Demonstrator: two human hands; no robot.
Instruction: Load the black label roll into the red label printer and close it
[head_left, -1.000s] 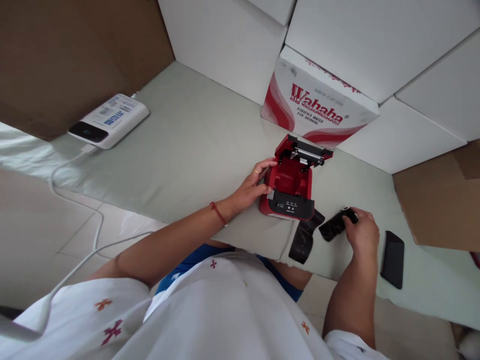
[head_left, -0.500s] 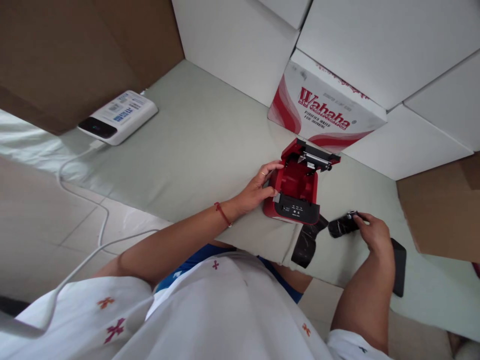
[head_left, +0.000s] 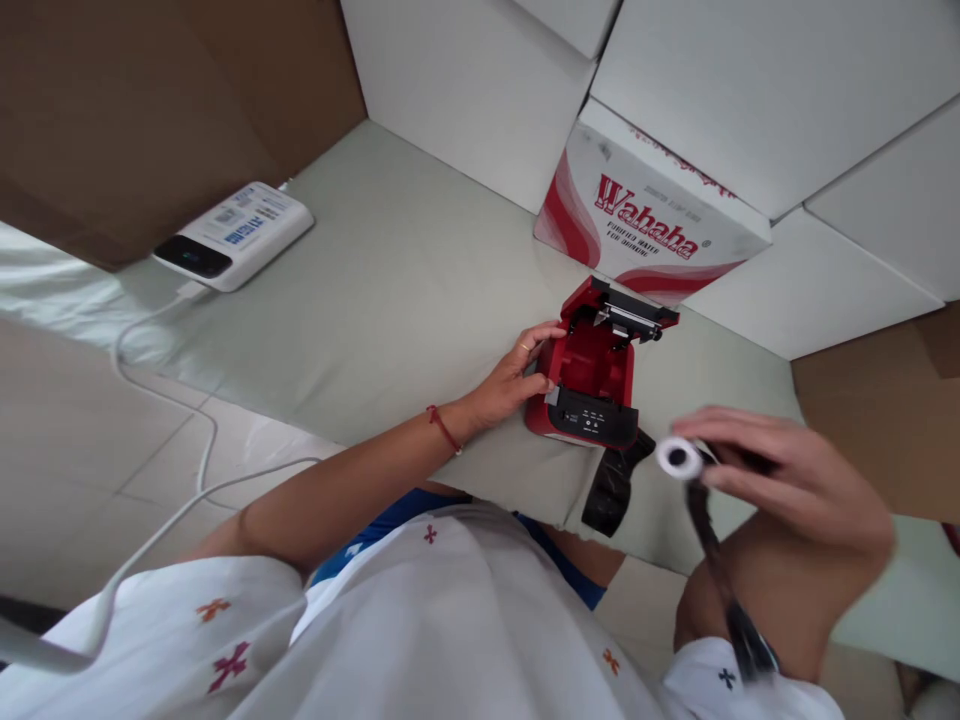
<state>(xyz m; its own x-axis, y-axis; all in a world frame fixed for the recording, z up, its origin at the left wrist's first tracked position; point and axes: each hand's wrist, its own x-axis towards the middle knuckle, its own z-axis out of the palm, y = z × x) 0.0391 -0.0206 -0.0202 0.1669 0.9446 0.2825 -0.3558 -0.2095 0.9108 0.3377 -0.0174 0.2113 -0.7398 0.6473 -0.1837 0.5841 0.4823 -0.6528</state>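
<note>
A small red-and-black printer [head_left: 592,425] stands on the cloth with its lid raised, showing a bare red compartment. My left hand [head_left: 517,378] grips its left side, thumb at the front corner and fingers along the wall. To the printer's right, my right hand [head_left: 795,475] is lifted toward the camera, somewhat blurred. It holds a paper roll [head_left: 667,443] by its sides, the white end with its dark core turned to me. From this roll a dark strip [head_left: 709,545] dangles down past my forearm. Another black marbled strip [head_left: 609,495] lies curled at the printer's front right corner.
A red-and-white water carton [head_left: 652,215] stands right behind the printer, against white boxes [head_left: 480,110]. At the left lies a white power bank [head_left: 236,235] with a cable [head_left: 214,430] running over the edge. Brown cardboard [head_left: 874,420] flanks the right side.
My right hand has risen from the cloth toward the camera with the roll, turning its white end to me, and the strip has unrolled downward. My left hand and the printer stay put.
</note>
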